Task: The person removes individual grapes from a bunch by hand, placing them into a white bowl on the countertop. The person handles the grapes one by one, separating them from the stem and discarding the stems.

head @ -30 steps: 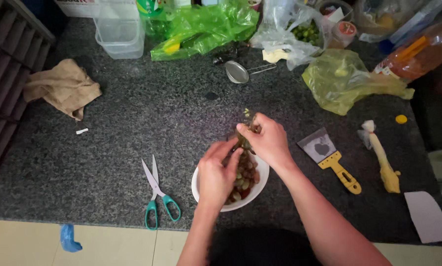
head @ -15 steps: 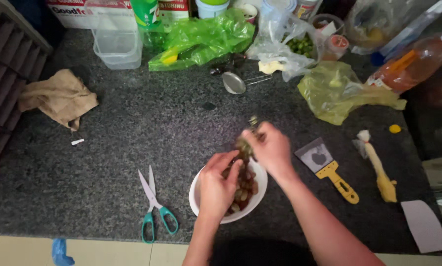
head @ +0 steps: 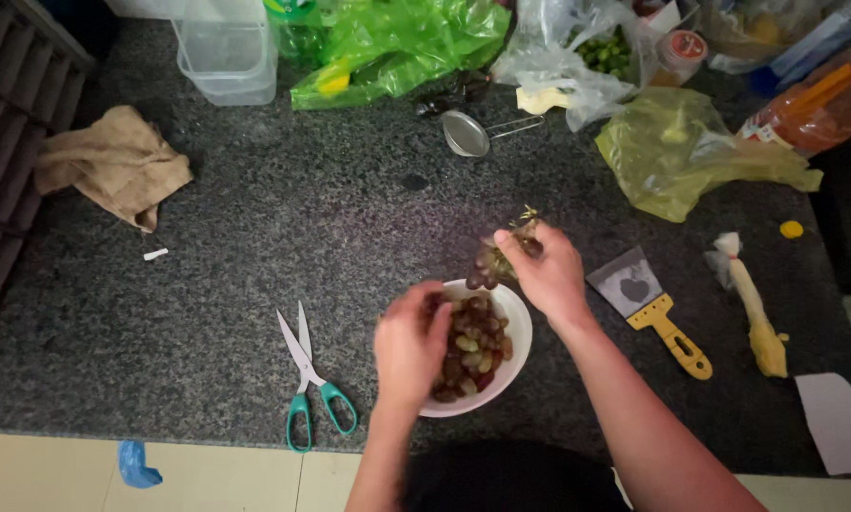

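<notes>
Looking down from the head view: right hand [head: 550, 275] pinches a nearly stripped grape bunch [head: 497, 258] just above the white bowl [head: 518, 327], near the counter's front edge. Left hand [head: 411, 343], fingers curled, rests over loose grapes [head: 468, 346] filling the bowl; few grapes remain on the stem, so most picking appears done.

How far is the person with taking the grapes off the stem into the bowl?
Done: the white bowl already holds many loose grapes. In hand: the right hand holds a small grape bunch above the bowl's rim, and the left hand rests over the bowl's left side, its grip not clear. Left: a few grapes hang on the stem. The scissors lie unused beside the bowl.
</notes>
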